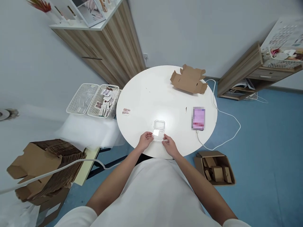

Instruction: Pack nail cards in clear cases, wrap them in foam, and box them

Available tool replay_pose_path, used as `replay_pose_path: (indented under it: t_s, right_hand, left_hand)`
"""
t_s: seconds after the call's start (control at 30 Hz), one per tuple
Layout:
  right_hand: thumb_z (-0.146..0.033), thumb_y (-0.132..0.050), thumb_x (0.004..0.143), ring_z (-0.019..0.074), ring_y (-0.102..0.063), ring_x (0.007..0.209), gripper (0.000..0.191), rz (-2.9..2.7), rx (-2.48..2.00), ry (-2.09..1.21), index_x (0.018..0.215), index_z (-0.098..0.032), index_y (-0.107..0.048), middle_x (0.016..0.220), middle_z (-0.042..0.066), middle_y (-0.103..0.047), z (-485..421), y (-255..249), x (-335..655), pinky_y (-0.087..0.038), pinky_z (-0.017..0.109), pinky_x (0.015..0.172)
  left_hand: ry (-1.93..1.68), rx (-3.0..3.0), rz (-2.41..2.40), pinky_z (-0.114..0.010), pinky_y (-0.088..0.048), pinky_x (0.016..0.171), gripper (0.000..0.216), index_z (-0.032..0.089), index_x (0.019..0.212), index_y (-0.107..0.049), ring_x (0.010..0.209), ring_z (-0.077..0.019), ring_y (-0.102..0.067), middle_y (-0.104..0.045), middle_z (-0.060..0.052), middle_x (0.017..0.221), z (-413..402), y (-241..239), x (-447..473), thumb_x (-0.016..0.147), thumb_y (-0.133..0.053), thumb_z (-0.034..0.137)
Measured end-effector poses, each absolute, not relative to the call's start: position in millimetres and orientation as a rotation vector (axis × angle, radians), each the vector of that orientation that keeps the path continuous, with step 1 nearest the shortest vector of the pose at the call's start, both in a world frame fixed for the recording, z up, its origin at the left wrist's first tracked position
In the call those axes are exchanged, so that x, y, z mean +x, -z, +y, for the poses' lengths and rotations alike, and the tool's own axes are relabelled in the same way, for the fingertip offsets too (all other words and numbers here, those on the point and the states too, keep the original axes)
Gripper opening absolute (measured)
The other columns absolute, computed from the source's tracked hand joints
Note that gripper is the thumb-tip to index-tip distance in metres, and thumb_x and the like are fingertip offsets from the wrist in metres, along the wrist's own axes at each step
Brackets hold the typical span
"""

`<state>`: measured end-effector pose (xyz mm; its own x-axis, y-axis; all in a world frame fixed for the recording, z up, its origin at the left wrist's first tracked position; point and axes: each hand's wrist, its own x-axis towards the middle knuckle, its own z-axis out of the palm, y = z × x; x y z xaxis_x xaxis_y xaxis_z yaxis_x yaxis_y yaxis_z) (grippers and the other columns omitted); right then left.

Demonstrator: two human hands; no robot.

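A small clear plastic case (158, 135) lies on the round white table (151, 97) near its front edge, with its hinged lid raised and laid back away from me. At the case's left side, my left hand (146, 139) grips the edge with bent fingers. Opposite it, my right hand (169, 145) pinches the right edge. Inside the case I can make out only a pale, shiny surface. To the left on the table rests a small card of press-on nails (126, 111).
An unfolded cardboard box (189, 79) sits at the table's back right. A phone-like device (198, 119) with a white cable lies at right. White baskets (104, 101) stand left, one filled with small packets. A carton (215, 168) of boxes is on the floor; folded cardboard (42, 167) is stacked at left.
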<state>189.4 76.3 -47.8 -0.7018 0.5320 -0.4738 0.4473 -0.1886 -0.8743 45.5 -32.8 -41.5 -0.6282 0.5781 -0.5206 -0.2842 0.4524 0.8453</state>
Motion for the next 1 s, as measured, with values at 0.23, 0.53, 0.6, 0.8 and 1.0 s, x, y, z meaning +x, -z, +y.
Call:
replay_pose_path:
  t_s: [0.23,0.53,0.6,0.8,1.0]
  right_hand:
    - [-0.026,-0.046,0.074,0.0131,-0.052,0.072,0.043,-2.226,-1.216,-1.915,0.117,-0.024,-0.047,0.099,0.004,-0.049,90,59,171,-0.046,0.033,0.075]
    - [-0.022,-0.045,0.075,0.0134,-0.048,0.064,0.052,-2.317,-1.209,-1.783,0.126,-0.024,-0.036,0.092,0.005,-0.046,77,72,168,-0.046,0.032,0.067]
    - [-0.022,-0.044,0.075,0.0134,-0.048,0.065,0.053,-2.313,-1.234,-1.768,0.127,-0.024,-0.035,0.093,0.005,-0.047,75,72,166,-0.046,0.033,0.069]
    - [-0.025,-0.044,0.076,0.0138,-0.048,0.066,0.051,-2.33,-1.25,-1.784,0.126,-0.024,-0.038,0.093,0.004,-0.05,80,68,166,-0.046,0.035,0.071]
    - [-0.031,-0.041,0.079,0.0155,-0.05,0.073,0.047,-2.145,-1.445,-1.448,0.124,-0.021,-0.039,0.101,0.007,-0.051,59,52,170,-0.046,0.037,0.072]
  left_hand:
    - [-1.237,0.317,2.032,-0.032,-0.045,0.078,0.022,0.015,0.091,-0.056,0.078,-0.0133,-0.056,-0.059,-0.006,0.087,-21,66,41,0.069,-0.057,0.019]
    - [-0.976,0.47,2.236,-0.032,-0.044,0.074,0.038,0.017,0.112,-0.05,0.089,-0.0177,-0.052,-0.054,-0.009,0.102,-26,70,42,0.074,-0.052,0.024]
    - [-0.953,0.527,2.215,-0.031,-0.044,0.073,0.037,0.018,0.111,-0.051,0.087,-0.0172,-0.052,-0.054,-0.008,0.1,-29,70,41,0.074,-0.051,0.023]
    - [-0.964,0.635,2.065,-0.03,-0.044,0.07,0.038,0.018,0.111,-0.051,0.082,-0.0157,-0.052,-0.053,-0.007,0.098,-36,70,30,0.073,-0.053,0.022]
    - [-1.046,0.638,1.956,-0.029,-0.043,0.069,0.041,0.02,0.113,-0.05,0.08,-0.0158,-0.052,-0.056,-0.005,0.096,-72,63,-35,0.072,-0.055,0.025]
